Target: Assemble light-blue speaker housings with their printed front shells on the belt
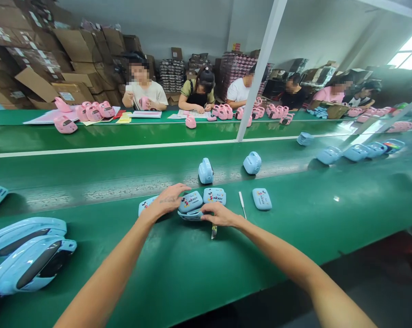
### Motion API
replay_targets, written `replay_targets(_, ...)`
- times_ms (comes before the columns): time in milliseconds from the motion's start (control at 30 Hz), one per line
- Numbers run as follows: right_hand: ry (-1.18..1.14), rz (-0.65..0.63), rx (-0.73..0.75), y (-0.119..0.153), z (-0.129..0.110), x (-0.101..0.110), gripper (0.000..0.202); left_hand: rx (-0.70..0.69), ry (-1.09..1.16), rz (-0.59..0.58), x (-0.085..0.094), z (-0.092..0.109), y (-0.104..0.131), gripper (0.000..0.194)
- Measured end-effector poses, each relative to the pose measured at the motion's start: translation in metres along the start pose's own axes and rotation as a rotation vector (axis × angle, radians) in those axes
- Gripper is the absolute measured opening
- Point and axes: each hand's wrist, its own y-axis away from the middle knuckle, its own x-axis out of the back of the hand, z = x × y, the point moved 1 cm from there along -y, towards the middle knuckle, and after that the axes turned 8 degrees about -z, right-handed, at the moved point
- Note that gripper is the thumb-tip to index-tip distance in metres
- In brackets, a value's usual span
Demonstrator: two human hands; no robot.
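Pinches a shell (191,216) narrowly in the fingers of the right hand (220,214), left of the screwdriver (240,198) and against the near side of a case (191,201). Has the left hand (167,201) at that case's left edge, farther left of the screwdriver, fingers loosely apart; cannot tell whether gripping.

Has under both hands a glossy green bench (192,273), carrying another case just left of the screwdriver and one more just right. Beyond the screwdriver, shows a worn grey strip (141,191), two blue bodies (205,171), a white line (124,148), then a far bench (151,133) strewn with pink bodies (65,124) and papers (151,115). Farther beyond, includes seated people (156,94), a slanting white pole (261,64), a plain grey wall (192,27) and, far left of the screwdriver, piled boxes (76,45).
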Motion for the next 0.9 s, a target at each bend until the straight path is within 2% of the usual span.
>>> replay_targets(133, 0.034, -0.048, 0.132, 0.008, -0.005, 0.0, 0.008, -0.074, -0.06, -0.132, -0.017, 0.013, 0.024, 0.041)
replay_targets(300, 0.246, -0.159, 0.263, 0.03, -0.018, -0.004, 0.022, -0.201, -0.131, -0.094, -0.057, 0.009, 0.048, 0.053)
replay_targets(400, 0.409, -0.186, 0.288, 0.04, -0.021, -0.005, 0.026, -0.229, -0.133, -0.096, -0.071, 0.006, 0.047, 0.046)
replay_targets(500, 0.484, -0.183, 0.261, 0.045, -0.023, -0.004, 0.027, -0.236, -0.105, -0.142, -0.075, 0.013, 0.039, 0.03)
replay_targets(567, 0.469, -0.173, 0.233, 0.05, -0.027, -0.002, 0.028, -0.194, -0.038, -0.134, -0.075, 0.019, 0.036, 0.025)
replay_targets(633, 0.373, -0.148, 0.213, 0.06, -0.033, 0.002, 0.028, -0.071, 0.075, -0.054, -0.074, 0.024, 0.038, 0.023)
replay_targets(733, 0.017, -0.058, 0.087, 0.089, -0.039, 0.01, 0.022, 0.211, 0.416, 0.087, -0.074, 0.027, 0.049, 0.022)
replay_targets(800, -0.308, 0.035, -0.13, 0.111, -0.035, 0.013, 0.018, 0.382, 0.799, 0.126, -0.077, 0.027, 0.055, 0.027)
replay_targets(900, -0.795, 0.192, -0.473, 0.137, -0.019, 0.011, 0.029, 0.569, 1.305, 0.132, -0.087, 0.029, 0.052, 0.029)
